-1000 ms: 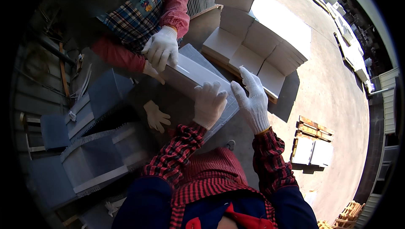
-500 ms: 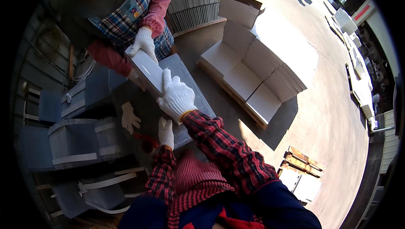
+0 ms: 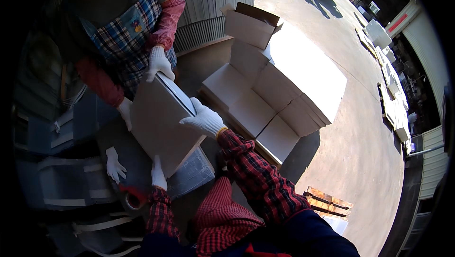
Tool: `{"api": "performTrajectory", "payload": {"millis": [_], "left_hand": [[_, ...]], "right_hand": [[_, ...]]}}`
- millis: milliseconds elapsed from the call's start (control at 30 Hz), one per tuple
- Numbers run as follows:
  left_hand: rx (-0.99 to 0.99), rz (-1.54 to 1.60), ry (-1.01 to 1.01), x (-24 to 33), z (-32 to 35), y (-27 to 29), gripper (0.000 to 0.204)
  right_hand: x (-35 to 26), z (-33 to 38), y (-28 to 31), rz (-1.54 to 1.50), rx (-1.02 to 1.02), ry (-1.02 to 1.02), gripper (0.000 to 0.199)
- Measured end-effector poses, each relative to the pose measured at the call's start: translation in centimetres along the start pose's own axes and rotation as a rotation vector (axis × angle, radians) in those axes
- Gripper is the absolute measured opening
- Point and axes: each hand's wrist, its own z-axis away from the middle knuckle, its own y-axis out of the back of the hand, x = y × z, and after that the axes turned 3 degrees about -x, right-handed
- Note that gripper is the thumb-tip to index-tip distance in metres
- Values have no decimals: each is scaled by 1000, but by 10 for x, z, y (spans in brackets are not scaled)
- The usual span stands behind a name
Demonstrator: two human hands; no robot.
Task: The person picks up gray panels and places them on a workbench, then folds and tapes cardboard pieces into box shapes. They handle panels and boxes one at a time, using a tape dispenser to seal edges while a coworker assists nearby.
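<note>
Fingers of the right hand (image 3: 204,120), in a white knit glove, curl over the upper right edge of a large grey tile (image 3: 159,124) and grasp it there, the palm lying on the thin pale rim of the slab. Lower down, the left hand (image 3: 158,175), gloved the same way, presses its fingers up against the tile's bottom edge and holds it from beneath, so the slab sits between the two hands, tilted with its broad face turned up and to the left. Both forearms wear red and black checked sleeves. Across the tile a co-worker in a blue checked apron (image 3: 124,39) and pink sleeves grips the far side: one gloved hand (image 3: 158,63) clasps the top corner and the other gloved hand (image 3: 125,111) steadies the left edge. Beneath the raised tile lies a flat grey stack (image 3: 192,175), partly covered by it. A loose white glove (image 3: 114,165) rests just left of the left hand, beside a red roll of tape (image 3: 132,199). To the right, well apart from the hands, open cardboard boxes (image 3: 265,100) stand in sunlight on the concrete floor (image 3: 360,153), and a small wooden pallet (image 3: 327,201) sits near the person's right elbow.
</note>
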Motion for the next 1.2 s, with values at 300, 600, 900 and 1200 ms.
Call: {"api": "performTrajectory", "payload": {"millis": [300,600,900,1200], "left_hand": [[145,-149,75,44,34,-18,78],[222,-70,95,66,24,-12,75],[450,-25,49,92,30,-61,76],[308,105,95,18,78,-167,75]], "right_hand": [[112,-54,6,-672,-361,63,106],[184,-95,-17,-950,-494,51,114],[204,-94,-33,-1105,-510,56,110],[271,-20,71,-973,-323,-215,95]]}}
